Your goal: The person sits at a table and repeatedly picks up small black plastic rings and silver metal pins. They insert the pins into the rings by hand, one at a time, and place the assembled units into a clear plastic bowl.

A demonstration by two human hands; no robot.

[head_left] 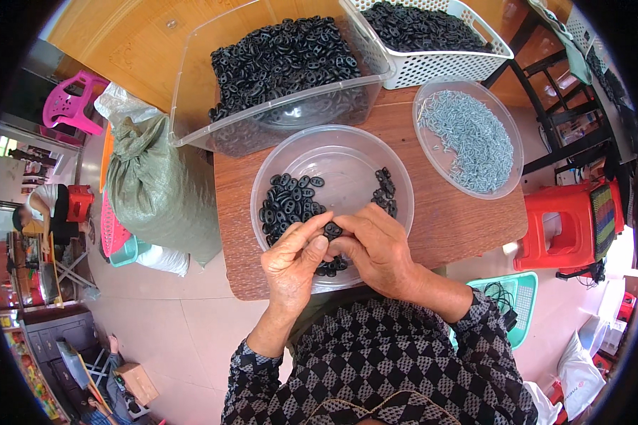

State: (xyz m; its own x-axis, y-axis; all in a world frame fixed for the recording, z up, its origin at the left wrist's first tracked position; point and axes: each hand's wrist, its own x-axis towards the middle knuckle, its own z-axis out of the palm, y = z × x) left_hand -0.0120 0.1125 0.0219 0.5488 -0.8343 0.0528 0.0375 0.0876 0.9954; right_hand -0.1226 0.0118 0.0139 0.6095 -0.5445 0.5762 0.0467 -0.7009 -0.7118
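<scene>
A small black plastic cord lock (332,230) is pinched between the fingertips of both hands. My left hand (290,261) grips it from the left with thumb and forefinger, and my right hand (381,248) closes on it from the right. Both are over the near part of a round clear tub (344,170). Black oval two-hole pieces (289,202) are heaped along the tub's left side and partly under my hands. A smaller group of black pieces (384,193) lies at its right wall. Small silver springs (471,142) fill much of a shallow clear tray (516,170) to the right.
Beyond the tub, a clear bin (191,88) and a white perforated basket (439,69) hold many black parts. The brown table (244,273) has a green sack (159,198) at its left, a red stool (542,237) and teal basket (526,304) at its right. Another person (44,202) is far left.
</scene>
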